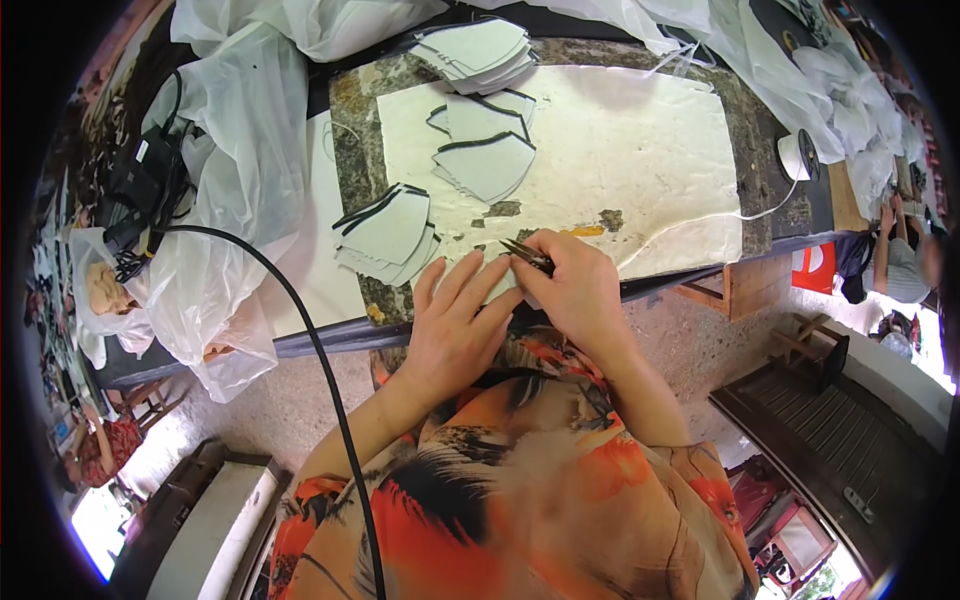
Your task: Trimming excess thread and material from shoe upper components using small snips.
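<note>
trimming a fabric piece at the table edge

the right hand is closed around small dark snips, blades pointing left over a pale fabric piece that lies at the near edge of the white sheet. the left hand lies open and flat, fingers spread, pressing that same piece down just left of the snips. most of the piece is hidden under both hands, so its outline cannot be told.

on the sheet, farther from the person than the hands, sit two loose piles of similar pieces with dark edging, and a taller stack lies at the sheet's far edge. another pile rests just off the sheet's left side, near the left hand. a spool stands beyond the sheet's right edge, a thin cord running from it across the sheet. clear plastic bags are heaped well to the left of the sheet, and a black cable curves down from there past the left forearm.

to do this step well, it seems best to keep the flat hand close to the blades so the cloth stays taut, take short snips with the tips only, and turn the piece rather than the wrist. the fingertips lie very near the blades, so they should stay behind the cut line.
</note>
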### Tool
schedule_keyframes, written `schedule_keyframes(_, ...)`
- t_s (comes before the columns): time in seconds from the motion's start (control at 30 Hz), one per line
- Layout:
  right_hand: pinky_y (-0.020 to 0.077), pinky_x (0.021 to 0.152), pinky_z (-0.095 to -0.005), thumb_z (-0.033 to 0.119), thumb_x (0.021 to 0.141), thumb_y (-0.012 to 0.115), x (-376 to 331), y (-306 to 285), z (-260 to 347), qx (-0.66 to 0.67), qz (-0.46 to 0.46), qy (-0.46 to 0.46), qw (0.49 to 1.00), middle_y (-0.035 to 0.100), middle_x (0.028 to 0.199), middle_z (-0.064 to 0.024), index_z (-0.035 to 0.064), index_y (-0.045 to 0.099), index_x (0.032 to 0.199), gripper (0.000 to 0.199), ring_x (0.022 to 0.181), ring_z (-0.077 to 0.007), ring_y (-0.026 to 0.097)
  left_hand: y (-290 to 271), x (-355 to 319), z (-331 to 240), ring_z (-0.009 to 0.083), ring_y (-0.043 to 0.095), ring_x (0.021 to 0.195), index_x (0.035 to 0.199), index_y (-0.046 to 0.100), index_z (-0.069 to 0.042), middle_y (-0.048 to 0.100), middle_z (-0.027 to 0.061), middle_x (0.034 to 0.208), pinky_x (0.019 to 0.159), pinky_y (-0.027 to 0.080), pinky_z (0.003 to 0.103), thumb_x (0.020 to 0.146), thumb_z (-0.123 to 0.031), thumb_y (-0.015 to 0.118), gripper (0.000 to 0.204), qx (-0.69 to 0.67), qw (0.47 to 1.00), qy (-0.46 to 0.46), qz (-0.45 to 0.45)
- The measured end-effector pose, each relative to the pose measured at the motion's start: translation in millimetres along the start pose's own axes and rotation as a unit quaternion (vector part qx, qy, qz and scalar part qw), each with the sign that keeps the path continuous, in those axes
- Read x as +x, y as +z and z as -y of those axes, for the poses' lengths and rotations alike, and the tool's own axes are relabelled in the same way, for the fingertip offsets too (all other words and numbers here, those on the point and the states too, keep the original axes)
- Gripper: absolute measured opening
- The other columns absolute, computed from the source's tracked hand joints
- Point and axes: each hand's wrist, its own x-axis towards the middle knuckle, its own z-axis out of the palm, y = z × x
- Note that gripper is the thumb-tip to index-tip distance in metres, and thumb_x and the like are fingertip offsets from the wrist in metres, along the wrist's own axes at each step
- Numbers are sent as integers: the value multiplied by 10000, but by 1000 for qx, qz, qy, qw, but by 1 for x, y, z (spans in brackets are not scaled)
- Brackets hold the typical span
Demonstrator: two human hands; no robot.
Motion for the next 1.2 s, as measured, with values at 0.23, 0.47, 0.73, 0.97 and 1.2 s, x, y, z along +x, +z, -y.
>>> schedule_keyframes(0.23,529,714,-416,258,911,722,3,-12,-4,2,6,-17,1000,707,876,-170,33,701,988,238,795,-344,686,-1,0,-1,285,508,1351,1204,700,-203,604,53,1403,1169,268,543,781,-131,780,436,18,1000,-20,15)
schedule_keyframes(0.47,521,704,-385,232,914,708,6,-20,-17,16,6,-6,1000,694,840,-183,-4,683,986,249,752,-315,674,1,-1,-2,285,504,1350,1225,683,-189,606,50,1401,1171,267,542,807,-185,788,431,25,999,-23,15)
schedule_keyframes(0.73,507,683,-395,225,905,693,4,-20,-16,-9,13,10,1000,672,812,-181,-5,654,946,237,722,-319,653,2,4,-10,273,505,1319,1343,644,-136,612,42,1370,1158,271,537,876,-365,760,533,37,998,-45,10)
schedule_keyframes(0.97,493,665,-398,211,910,684,3,-19,-16,0,4,-15,1000,644,791,-179,-6,625,931,226,694,-325,618,3,12,-18,272,517,1272,1336,655,-127,623,39,1311,1136,277,517,874,-384,761,539,67,996,-58,-3)
schedule_keyframes(1.2,487,644,-368,223,913,693,2,-32,-23,32,33,17,999,630,752,-168,-4,632,948,238,654,-272,606,-1,23,-23,290,530,1224,1280,672,-74,625,66,1229,1094,346,504,885,-274,744,449,77,996,-44,-18)
